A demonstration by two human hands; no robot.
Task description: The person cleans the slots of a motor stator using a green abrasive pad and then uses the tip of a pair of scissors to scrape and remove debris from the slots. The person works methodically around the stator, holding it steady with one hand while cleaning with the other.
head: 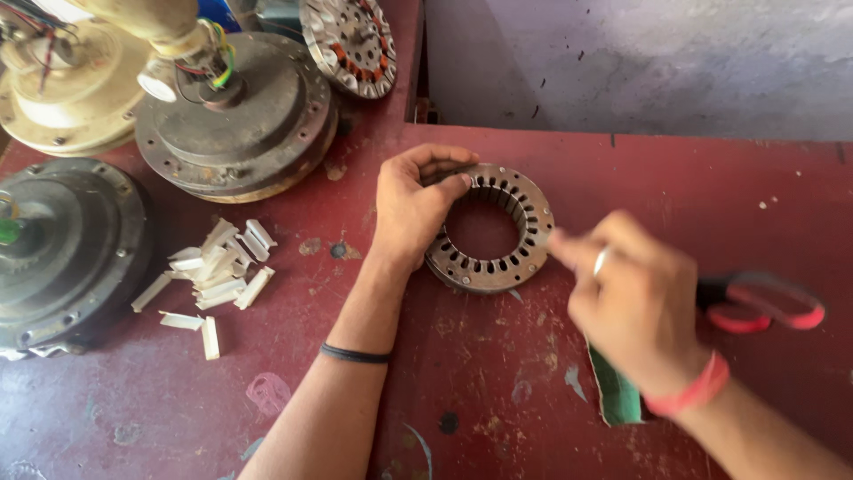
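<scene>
Underneath everything lies a worn, dark red painted counter (711, 204), scratched and spotted, set against a grey plastered wall (640, 62). At its left stand three round motor housings: a cream one (62, 98), a rusty grey one (235, 120) with coloured wires, and a dark grey one (67, 249). Beside these lies a loose heap of small white folded paper strips (213, 271).

Near the middle lies a flat, slotted grey metal stator ring (493, 231). The left hand (410, 209) rests on the ring's left rim, fingers curled over the upper edge, gripping it; it possibly pins a thin dark strip there, though that is hard to make out. The right hand (635, 302), blurred, hangs just right of the ring with fingers loosely bent, and I cannot tell whether it holds anything. Red-handled scissors (769, 307) lie beyond it, and a green paper scrap (615, 396) below it.
</scene>
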